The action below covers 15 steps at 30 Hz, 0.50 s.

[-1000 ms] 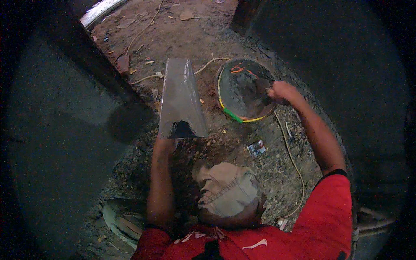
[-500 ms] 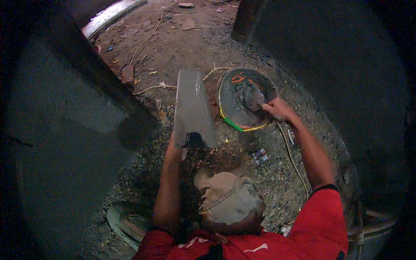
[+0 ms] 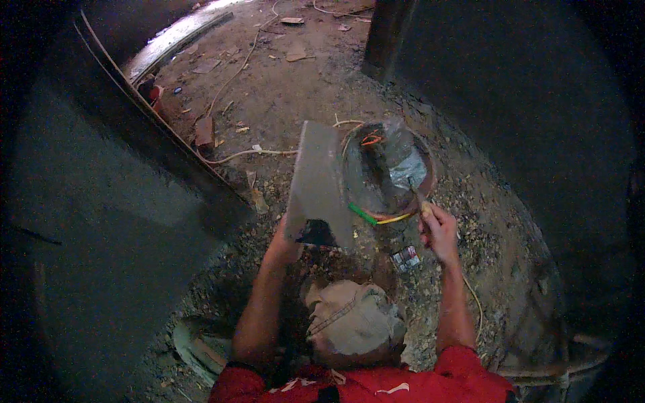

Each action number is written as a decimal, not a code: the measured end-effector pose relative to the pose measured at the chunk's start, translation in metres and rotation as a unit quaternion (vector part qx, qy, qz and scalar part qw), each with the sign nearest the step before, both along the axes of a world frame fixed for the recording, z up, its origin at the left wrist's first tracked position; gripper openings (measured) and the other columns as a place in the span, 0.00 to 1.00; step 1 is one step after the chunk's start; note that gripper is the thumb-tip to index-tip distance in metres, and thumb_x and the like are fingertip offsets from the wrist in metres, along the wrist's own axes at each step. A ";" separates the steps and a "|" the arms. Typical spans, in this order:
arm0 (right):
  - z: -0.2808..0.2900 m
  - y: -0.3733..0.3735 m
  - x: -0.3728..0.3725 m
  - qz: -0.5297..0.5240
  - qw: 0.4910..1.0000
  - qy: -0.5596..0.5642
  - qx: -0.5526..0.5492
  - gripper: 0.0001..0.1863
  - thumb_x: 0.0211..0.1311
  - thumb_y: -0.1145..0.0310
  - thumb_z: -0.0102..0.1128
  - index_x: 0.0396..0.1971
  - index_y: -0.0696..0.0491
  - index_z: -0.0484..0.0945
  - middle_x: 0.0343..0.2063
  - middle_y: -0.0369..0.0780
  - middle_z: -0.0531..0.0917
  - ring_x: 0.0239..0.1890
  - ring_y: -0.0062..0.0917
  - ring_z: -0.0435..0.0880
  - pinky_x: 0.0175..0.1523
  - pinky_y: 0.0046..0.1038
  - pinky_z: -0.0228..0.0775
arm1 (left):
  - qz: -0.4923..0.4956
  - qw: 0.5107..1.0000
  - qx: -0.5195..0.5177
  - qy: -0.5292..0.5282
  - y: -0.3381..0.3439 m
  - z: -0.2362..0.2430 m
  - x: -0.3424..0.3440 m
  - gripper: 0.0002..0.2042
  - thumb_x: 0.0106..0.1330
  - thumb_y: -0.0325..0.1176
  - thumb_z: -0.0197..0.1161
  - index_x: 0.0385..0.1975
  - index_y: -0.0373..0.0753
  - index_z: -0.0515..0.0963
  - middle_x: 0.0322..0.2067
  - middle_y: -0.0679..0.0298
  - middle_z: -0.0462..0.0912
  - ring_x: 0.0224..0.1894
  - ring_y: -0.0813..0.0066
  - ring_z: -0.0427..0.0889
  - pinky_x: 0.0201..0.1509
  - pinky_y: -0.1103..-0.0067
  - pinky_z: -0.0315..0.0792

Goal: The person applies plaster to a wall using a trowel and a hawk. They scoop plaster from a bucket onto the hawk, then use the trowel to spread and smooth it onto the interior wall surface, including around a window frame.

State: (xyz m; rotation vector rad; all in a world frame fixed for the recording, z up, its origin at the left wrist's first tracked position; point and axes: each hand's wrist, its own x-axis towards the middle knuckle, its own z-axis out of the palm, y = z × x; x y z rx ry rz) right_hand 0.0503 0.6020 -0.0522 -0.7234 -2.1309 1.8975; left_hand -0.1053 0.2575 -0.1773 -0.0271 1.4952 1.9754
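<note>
My left hand (image 3: 284,243) is closed at the near end of a long, flat plastering float (image 3: 319,181), partly hidden behind it. The float's grey face is tilted up, with a dark wet patch at its near end. My right hand (image 3: 438,232) grips the handle of a trowel (image 3: 408,171). The trowel's shiny wet blade is over a round bucket (image 3: 363,213) of dark, wet mortar (image 3: 379,171). Green and yellow show along the bucket's near rim, and an orange mark lies inside its far side.
Gravelly ground surrounds the bucket, with a small printed packet (image 3: 406,258) nearby. A pale cable (image 3: 252,152) runs behind the float. A brick (image 3: 204,134) lies by the left wall (image 3: 121,201). Dark walling (image 3: 510,87) stands on the right. Beige cloth (image 3: 356,312) shows between my forearms.
My right hand has drawn back toward me from the bucket's right side, and the trowel blade now shows bright. In the picture, the float and bucket appear shifted slightly right and lower.
</note>
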 end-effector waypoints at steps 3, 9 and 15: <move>-0.010 -0.040 -0.003 -0.100 0.984 0.111 0.099 0.21 0.64 0.66 0.62 0.55 0.57 0.76 0.27 0.35 0.81 0.21 0.13 0.74 0.25 0.17 0.67 | -0.101 0.989 -0.077 0.073 0.012 0.007 0.011 0.19 0.67 0.32 0.58 0.58 0.41 0.72 0.46 0.67 0.78 0.40 0.75 0.74 0.41 0.74 0.72; 0.022 -0.076 -0.050 -0.155 0.868 0.229 0.412 0.27 0.57 0.69 0.67 0.57 0.58 0.74 0.39 0.47 0.80 0.40 0.39 0.80 0.46 0.33 0.73 | -0.188 0.866 -0.246 0.393 0.072 0.141 0.025 0.12 0.70 0.35 0.51 0.47 0.40 0.76 0.42 0.62 0.81 0.45 0.68 0.78 0.51 0.71 0.74; -0.006 -0.076 -0.033 -0.104 0.848 0.255 0.452 0.28 0.54 0.73 0.69 0.57 0.58 0.74 0.38 0.47 0.77 0.40 0.40 0.79 0.45 0.35 0.74 | -0.179 0.884 -0.238 0.359 0.086 0.212 0.014 0.14 0.70 0.28 0.54 0.54 0.38 0.74 0.48 0.58 0.81 0.48 0.70 0.78 0.53 0.73 0.74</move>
